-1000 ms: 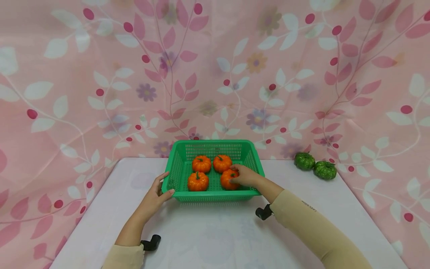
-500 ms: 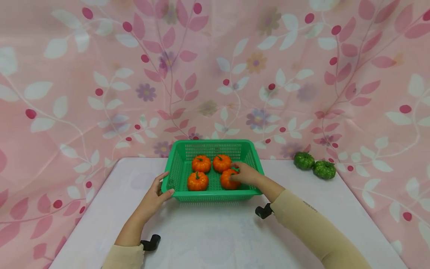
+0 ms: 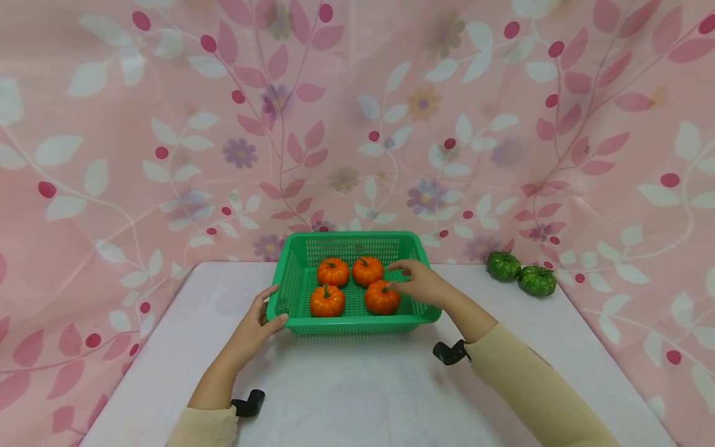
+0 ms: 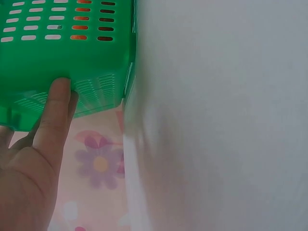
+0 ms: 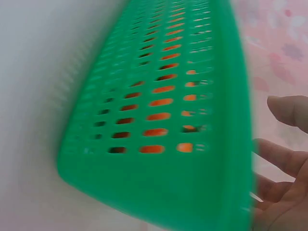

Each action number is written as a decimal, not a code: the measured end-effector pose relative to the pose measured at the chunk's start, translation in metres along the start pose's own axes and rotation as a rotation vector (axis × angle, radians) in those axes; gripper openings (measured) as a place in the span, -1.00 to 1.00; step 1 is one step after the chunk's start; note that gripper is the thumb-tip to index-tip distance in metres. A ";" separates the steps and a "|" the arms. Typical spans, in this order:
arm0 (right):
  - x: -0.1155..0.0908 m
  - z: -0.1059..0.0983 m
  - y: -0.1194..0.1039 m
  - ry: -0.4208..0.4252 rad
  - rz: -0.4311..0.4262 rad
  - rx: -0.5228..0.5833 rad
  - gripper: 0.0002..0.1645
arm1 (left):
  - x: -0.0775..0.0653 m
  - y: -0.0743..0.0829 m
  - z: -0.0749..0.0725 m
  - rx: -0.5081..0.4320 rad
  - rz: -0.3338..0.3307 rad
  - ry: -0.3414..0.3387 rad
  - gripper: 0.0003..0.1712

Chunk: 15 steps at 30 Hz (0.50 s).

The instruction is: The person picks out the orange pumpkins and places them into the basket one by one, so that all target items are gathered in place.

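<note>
A green plastic basket (image 3: pixel 357 321) with slotted walls stands on the table, several small orange pumpkins inside. My left hand (image 3: pixel 254 326) grips its front left corner, thumb by the front rim and fingers along the left side. In the left wrist view, the fingers (image 4: pixel 58 103) lie against the outer wall. Over the basket's right side, my right hand (image 3: pixel 421 282) holds nothing, its fingers spread apart. Just below its thumb sits the front right pumpkin (image 3: pixel 382 299). The right wrist view has the hand (image 5: pixel 286 187) beyond the rim, with orange showing through the slots.
Two dark green pumpkins (image 3: pixel 504 266) lie together at the table's far right corner. The white tabletop (image 3: pixel 357 391) stretches in front of the basket. Pink floral cloth (image 3: pixel 346 124) hangs right behind the table.
My right hand has let go of the front right pumpkin and moved up and right, its fingers opening. That pumpkin stays in the basket. The left hand keeps its place at the corner.
</note>
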State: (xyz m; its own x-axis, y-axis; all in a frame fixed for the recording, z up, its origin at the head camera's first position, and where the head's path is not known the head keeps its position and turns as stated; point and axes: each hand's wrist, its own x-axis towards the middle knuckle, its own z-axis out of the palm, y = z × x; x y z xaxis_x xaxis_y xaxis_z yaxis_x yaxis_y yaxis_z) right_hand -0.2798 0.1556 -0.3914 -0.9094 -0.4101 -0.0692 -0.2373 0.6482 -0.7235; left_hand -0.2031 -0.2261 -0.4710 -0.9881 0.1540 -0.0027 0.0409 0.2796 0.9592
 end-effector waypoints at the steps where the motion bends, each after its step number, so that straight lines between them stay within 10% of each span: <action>1: -0.003 -0.003 -0.001 0.004 -0.013 -0.013 -0.41 | 0.000 0.000 0.000 0.001 -0.001 -0.001 -0.14; 15: -0.045 -0.026 -0.004 0.073 -0.096 -0.036 -0.43 | 0.001 0.003 0.001 -0.002 -0.020 0.000 -0.13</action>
State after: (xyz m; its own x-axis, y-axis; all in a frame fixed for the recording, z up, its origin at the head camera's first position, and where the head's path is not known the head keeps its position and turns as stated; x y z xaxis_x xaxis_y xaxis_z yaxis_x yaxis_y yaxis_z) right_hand -0.2468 0.1881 -0.3671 -0.9039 -0.4247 0.0504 -0.3355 0.6310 -0.6996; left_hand -0.2041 -0.2245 -0.4684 -0.9887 0.1483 -0.0215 0.0212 0.2808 0.9595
